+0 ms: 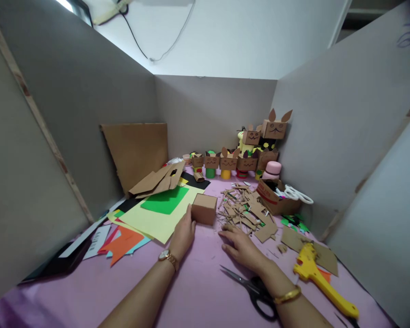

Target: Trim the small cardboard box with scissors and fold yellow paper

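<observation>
A small closed cardboard box (204, 210) sits on the pink tabletop in the middle. My left hand (184, 232), with a gold watch at the wrist, rests against the box's left side, fingers stretched out along it rather than wrapped around it. To the right of the box my right hand (237, 246) lies palm down with its fingers apart, holding nothing. Its fingertips are at the near edge of a heap of cardboard scraps (246, 209). Black-handled scissors (251, 288) lie under and beside my right forearm.
Coloured paper sheets (150, 221) and a leaning cardboard sheet (140, 152) are at left. Several cardboard animal figures (228, 160) stand at the back. A tool box (273, 198) with white-handled scissors (297, 193) and a yellow glue gun (316, 273) are at right. Grey partitions enclose the table.
</observation>
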Action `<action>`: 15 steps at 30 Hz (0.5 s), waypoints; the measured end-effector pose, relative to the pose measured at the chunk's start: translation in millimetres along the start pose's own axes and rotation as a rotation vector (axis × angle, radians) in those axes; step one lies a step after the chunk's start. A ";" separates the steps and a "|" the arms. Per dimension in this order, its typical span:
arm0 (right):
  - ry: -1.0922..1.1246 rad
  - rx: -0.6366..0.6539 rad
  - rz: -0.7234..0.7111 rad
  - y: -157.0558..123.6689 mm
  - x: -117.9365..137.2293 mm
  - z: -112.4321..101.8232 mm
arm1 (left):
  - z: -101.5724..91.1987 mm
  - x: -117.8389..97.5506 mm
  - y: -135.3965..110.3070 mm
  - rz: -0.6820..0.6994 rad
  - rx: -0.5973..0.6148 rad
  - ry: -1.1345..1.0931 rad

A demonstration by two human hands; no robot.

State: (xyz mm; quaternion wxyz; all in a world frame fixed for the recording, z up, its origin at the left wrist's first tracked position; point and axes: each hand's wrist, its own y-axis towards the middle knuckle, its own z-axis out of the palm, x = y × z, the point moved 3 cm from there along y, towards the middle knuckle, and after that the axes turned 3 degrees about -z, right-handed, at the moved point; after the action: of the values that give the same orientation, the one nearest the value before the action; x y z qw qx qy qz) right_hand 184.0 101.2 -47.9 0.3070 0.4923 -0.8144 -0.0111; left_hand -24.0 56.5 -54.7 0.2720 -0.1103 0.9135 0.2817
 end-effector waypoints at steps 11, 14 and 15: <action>0.024 -0.012 0.000 -0.1 0.3 -0.6 | -0.4 0.1 -1.4 0.025 -0.024 0.029; 0.032 -0.013 0.000 -0.1 0.0 -0.7 | 0.1 0.5 -1.9 0.026 -0.039 0.002; 0.034 -0.014 0.001 -0.1 0.1 -0.9 | -0.4 0.2 -2.2 0.028 -0.046 -0.011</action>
State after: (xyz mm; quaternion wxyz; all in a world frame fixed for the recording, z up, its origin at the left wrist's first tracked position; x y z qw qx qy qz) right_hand 184.5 101.3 -47.1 0.3240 0.4898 -0.8093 -0.0083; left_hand -23.6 54.5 -55.6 0.2704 -0.1020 0.9068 0.3069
